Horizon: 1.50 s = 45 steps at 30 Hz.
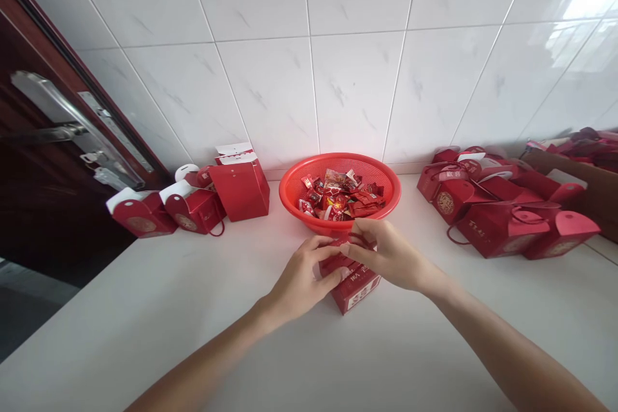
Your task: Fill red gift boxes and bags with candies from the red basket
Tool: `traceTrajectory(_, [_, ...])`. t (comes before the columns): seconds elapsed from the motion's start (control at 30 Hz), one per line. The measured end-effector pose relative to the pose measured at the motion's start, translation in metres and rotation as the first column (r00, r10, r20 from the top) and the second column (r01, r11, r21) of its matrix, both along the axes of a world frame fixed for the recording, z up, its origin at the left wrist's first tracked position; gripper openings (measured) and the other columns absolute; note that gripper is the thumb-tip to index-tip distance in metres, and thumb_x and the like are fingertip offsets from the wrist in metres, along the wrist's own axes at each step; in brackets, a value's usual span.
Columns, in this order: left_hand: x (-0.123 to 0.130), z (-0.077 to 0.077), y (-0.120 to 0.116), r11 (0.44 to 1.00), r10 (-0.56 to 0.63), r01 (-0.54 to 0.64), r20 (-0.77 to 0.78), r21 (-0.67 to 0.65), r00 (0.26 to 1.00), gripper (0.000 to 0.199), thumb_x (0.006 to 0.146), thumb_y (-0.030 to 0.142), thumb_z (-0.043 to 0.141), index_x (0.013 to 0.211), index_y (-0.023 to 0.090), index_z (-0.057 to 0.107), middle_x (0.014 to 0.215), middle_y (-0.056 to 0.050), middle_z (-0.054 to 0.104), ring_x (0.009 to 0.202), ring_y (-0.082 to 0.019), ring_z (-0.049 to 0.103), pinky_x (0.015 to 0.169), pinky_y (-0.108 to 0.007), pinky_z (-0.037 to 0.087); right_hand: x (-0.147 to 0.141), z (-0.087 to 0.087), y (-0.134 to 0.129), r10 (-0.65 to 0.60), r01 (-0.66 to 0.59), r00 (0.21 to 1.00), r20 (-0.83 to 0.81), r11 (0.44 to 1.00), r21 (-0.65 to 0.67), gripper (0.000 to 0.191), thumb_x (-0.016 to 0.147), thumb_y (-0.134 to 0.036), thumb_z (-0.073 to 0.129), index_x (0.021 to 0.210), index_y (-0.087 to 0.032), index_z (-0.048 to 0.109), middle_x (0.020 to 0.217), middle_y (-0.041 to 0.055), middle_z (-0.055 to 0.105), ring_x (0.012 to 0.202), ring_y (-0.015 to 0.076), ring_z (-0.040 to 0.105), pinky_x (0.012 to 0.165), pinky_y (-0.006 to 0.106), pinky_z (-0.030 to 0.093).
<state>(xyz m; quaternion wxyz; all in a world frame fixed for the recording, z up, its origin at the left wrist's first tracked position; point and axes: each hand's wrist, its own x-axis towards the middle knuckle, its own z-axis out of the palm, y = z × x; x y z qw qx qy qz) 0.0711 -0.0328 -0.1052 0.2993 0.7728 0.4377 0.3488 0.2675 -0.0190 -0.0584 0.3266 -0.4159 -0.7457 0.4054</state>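
Note:
A small red box [355, 290] with pale print on its side stands on the white table in front of a red plastic basket [286, 196]. Wrapped candies [335, 196] lie inside the basket. My left hand [305, 273] grips the box's left side, with thumb and fingers around its upper part. From the right, my right hand [386, 254] pinches at the top of the same box, close to the basket's front rim. Both hands partly cover the box top, so its flaps are hard to make out.
Left of the basket stand a tall red box [240, 192] and two smaller red boxes [193, 211]. Several red boxes [497, 228] are grouped at the right, beside a brown carton [596, 190]. A tiled wall runs behind; a dark door [43, 187] is at the left.

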Motion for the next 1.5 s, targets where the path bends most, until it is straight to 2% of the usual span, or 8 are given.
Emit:
traceTrajectory(0.47, [0.000, 0.004, 0.000, 0.999, 0.017, -0.018, -0.032, -0.031, 0.999, 0.024, 0.085, 0.030, 0.071, 0.108, 0.030, 0.078, 0.115, -0.005, 0.071, 0.111, -0.027, 0.065, 0.096, -0.039, 0.054, 0.007, 0.003, -0.001, 0.107, -0.099, 0.987, 0.121, 0.993, -0.065, 0.033, 0.091, -0.041, 0.057, 0.068, -0.023, 0.041, 0.064, -0.0043, 0.041, 0.056, 0.0107, 0.033, 0.046, 0.026, 0.026])
traceTrajectory(0.63, [-0.002, 0.001, 0.002, 0.999, 0.024, -0.026, -0.053, -0.042, 0.998, 0.026, 0.084, 0.032, 0.071, 0.109, 0.030, 0.078, 0.115, -0.005, 0.071, 0.111, -0.027, 0.065, 0.095, -0.040, 0.054, 0.008, 0.001, 0.003, 0.120, -0.113, 0.988, 0.096, 0.991, -0.074, 0.021, 0.089, -0.034, 0.059, 0.073, -0.022, 0.051, 0.066, -0.0026, 0.048, 0.058, 0.0122, 0.038, 0.049, 0.026, 0.030])
traceTrajectory(0.77, [-0.002, -0.001, 0.002, 0.999, 0.014, -0.016, -0.059, -0.035, 0.998, 0.027, 0.085, 0.032, 0.070, 0.111, 0.030, 0.077, 0.115, -0.005, 0.071, 0.111, -0.026, 0.066, 0.094, -0.038, 0.054, 0.008, 0.000, 0.004, 0.129, -0.124, 0.985, 0.113, 0.991, -0.048, 0.015, 0.086, -0.026, 0.059, 0.073, -0.022, 0.053, 0.067, -0.0023, 0.050, 0.060, 0.0123, 0.040, 0.051, 0.026, 0.032])
traceTrajectory(0.93, [-0.002, 0.001, 0.001, 0.999, 0.015, -0.016, -0.036, -0.036, 0.999, 0.027, 0.085, 0.032, 0.071, 0.111, 0.030, 0.077, 0.115, -0.005, 0.071, 0.108, -0.026, 0.067, 0.094, -0.038, 0.055, 0.008, 0.000, 0.003, 0.104, -0.098, 0.990, 0.096, 0.993, -0.057, 0.028, 0.084, -0.029, 0.061, 0.066, -0.023, 0.041, 0.063, -0.0048, 0.041, 0.058, 0.0110, 0.034, 0.049, 0.026, 0.028])
traceTrajectory(1.07, [-0.001, 0.002, 0.002, 0.999, -0.022, 0.023, 0.050, -0.023, 0.999, 0.029, 0.087, 0.032, 0.069, 0.115, 0.025, 0.074, 0.120, -0.008, 0.070, 0.112, -0.026, 0.066, 0.097, -0.039, 0.054, 0.009, 0.001, 0.004, 0.098, -0.099, 0.995, -0.024, 0.994, -0.039, 0.032, 0.085, -0.034, 0.065, 0.066, -0.022, 0.042, 0.064, -0.0058, 0.038, 0.060, 0.0104, 0.033, 0.054, 0.027, 0.029])
traceTrajectory(1.23, [-0.002, 0.002, 0.001, 0.997, -0.073, 0.072, 0.127, 0.007, 0.989, 0.034, 0.093, 0.036, 0.062, 0.125, 0.025, 0.067, 0.131, -0.009, 0.064, 0.122, -0.026, 0.060, 0.104, -0.041, 0.050, 0.013, 0.011, 0.006, -0.002, -0.025, 0.973, -0.230, 0.993, -0.116, 0.044, 0.082, -0.049, 0.072, 0.067, -0.021, 0.040, 0.063, -0.0067, 0.037, 0.058, 0.0092, 0.035, 0.052, 0.026, 0.027])
traceTrajectory(1.4, [-0.006, 0.002, 0.001, 0.998, -0.027, 0.038, 0.206, -0.049, 0.978, 0.040, 0.095, 0.041, 0.060, 0.131, 0.025, 0.060, 0.134, -0.010, 0.063, 0.124, -0.026, 0.058, 0.107, -0.042, 0.047, 0.029, 0.032, 0.003, -0.030, 0.003, 0.975, -0.219, 0.992, -0.126, 0.037, 0.082, -0.048, 0.073, 0.072, -0.020, 0.052, 0.068, 0.0000, 0.060, 0.068, 0.0158, 0.058, 0.062, 0.028, 0.043])
traceTrajectory(1.5, [-0.008, -0.006, 0.007, 0.988, -0.003, 0.049, 0.302, -0.146, 0.953, 0.039, 0.093, 0.043, 0.060, 0.125, 0.023, 0.062, 0.129, -0.010, 0.066, 0.120, -0.026, 0.061, 0.104, -0.042, 0.049, 0.041, 0.044, -0.002, -0.045, 0.026, 0.979, -0.199, 0.995, -0.100, 0.035, 0.081, -0.050, 0.074, 0.075, -0.020, 0.057, 0.073, 0.0038, 0.068, 0.072, 0.0185, 0.063, 0.066, 0.031, 0.048])
